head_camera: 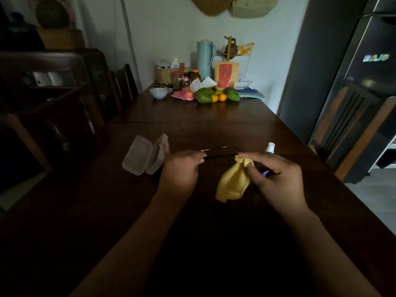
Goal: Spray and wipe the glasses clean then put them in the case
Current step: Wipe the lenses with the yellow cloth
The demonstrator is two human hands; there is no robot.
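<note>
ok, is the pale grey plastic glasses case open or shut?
Open. The pale grey plastic glasses case lies on the dark wooden table with its two halves hinged apart, side by side. Its inside cannot be made out.

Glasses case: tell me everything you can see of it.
The pale grey, rounded-rectangular hard glasses case looks like matte plastic. It lies open on the dark wooden table, its two shell halves splayed in a V about the hinge. Nothing shows inside it; the thin dark-framed glasses are held by the left hand just right of it. One of that hand's fingers overlaps the right half's edge, but whether it touches cannot be told.
</note>
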